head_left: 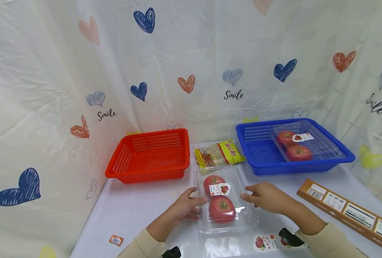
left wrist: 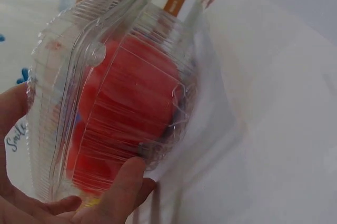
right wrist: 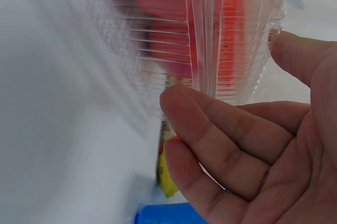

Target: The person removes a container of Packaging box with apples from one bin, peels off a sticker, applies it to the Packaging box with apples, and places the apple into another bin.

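Note:
A clear plastic clamshell box (head_left: pixel 242 218) with two red apples (head_left: pixel 222 209) and a white apple label (head_left: pixel 219 189) lies in front of the person. My left hand (head_left: pixel 185 206) grips its left side, thumb over the lid's edge and fingers against the lower wall. On the other side is my right hand (head_left: pixel 266 197). In the right wrist view, the thumb (right wrist: pixel 295 55) touches the lid's edge, while the loosely bent fingers (right wrist: pixel 195 121) lie beside the box wall. Near the front, a strip of apple labels (head_left: pixel 266 243) lies on the table.
A red basket (head_left: pixel 155 175) stands back left. At back right, a blue basket (head_left: pixel 294 168) holds another box of apples (head_left: pixel 298 152). Between them lies a yellow food packet (head_left: pixel 220 154). A long brown carton (head_left: pixel 349 211) is at right, a small orange wrapper (head_left: pixel 116 240) front left.

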The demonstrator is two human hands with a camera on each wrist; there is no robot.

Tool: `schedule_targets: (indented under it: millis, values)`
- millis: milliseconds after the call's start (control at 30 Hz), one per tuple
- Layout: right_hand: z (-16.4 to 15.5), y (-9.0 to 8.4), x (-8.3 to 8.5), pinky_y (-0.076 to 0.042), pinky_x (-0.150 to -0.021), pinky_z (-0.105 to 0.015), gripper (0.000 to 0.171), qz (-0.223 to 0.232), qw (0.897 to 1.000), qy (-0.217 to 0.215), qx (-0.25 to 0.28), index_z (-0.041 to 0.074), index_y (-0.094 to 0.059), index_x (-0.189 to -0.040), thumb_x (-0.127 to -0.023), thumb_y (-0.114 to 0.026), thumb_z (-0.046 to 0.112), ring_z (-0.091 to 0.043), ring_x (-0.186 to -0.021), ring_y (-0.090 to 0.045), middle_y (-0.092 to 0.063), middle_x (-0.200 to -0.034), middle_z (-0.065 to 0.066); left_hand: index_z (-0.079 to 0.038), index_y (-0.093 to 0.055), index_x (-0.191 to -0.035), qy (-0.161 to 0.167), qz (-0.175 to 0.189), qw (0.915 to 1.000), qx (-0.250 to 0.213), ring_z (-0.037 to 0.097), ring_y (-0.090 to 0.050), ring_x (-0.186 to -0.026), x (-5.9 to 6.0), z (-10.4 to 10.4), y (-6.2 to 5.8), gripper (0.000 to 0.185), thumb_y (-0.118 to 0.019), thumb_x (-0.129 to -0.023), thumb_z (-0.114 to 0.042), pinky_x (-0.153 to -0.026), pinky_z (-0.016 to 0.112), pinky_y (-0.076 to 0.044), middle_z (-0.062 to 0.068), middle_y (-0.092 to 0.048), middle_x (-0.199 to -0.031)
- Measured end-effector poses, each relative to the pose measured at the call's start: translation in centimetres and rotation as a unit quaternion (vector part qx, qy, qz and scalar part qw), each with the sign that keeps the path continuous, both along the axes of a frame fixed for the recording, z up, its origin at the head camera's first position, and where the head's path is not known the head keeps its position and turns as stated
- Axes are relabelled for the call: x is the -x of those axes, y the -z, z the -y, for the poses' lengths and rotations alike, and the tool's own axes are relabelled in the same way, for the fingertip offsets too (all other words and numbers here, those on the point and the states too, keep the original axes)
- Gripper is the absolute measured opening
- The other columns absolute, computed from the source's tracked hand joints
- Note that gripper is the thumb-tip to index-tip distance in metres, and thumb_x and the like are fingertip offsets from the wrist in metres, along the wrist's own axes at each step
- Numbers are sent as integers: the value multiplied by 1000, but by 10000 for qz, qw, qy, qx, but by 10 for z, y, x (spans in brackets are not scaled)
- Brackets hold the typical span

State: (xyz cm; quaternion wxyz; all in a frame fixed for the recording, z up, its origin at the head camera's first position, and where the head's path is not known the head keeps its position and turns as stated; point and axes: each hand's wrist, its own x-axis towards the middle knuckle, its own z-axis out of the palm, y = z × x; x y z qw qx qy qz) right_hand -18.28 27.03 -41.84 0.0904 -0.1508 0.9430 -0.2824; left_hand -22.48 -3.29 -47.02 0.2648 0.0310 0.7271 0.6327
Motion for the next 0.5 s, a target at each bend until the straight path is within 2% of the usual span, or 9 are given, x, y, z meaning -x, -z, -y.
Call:
schedule_targets:
  millis: [100, 233, 367, 500]
  values:
    - [-1, -2, 0, -50, -62, -33, 63, 44, 10000, -23, -25, -10, -59, -126, -96, -58, 45, -11, -63, -58, -62, -68, 8, -3, -39, -130, 18, -138, 9997, 198, 24, -62, -71, -2, -3, -3, 67, -76, -84, -35, -63, 39, -58, 14, -57, -105]
    - [-7, -10, 1, -54, -68, -38, 63, 164, 9998, 54, -39, -9, -58, -127, -95, -59, 45, -11, -69, -62, -68, -80, 3, -5, -43, -108, 17, -260, 9985, 480, 20, -56, -63, -4, -5, -6, 51, -75, -84, -37, -55, 33, -56, 12, -55, -94]
    - [-22, -23, 3, -55, -68, -37, 61, 21, 9998, 187, -26, -7, -58, -128, -94, -60, 45, -12, -75, -64, -70, -91, -1, -6, -44, -100, -33, -384, 9975, 589, 18, -53, -59, -3, -7, -3, 42, -72, -86, -34, -51, 30, -55, 12, -54, -90]
    - [-40, -41, 4, -56, -69, -39, 57, -417, 9985, 287, -199, -4, -60, -126, -95, -60, 44, -15, -81, -65, -70, -95, 0, -7, -46, -97, -173, -506, 9966, 623, 18, -52, -60, -2, -8, 1, 37, -70, -87, -33, -51, 28, -54, 11, -53, -87]
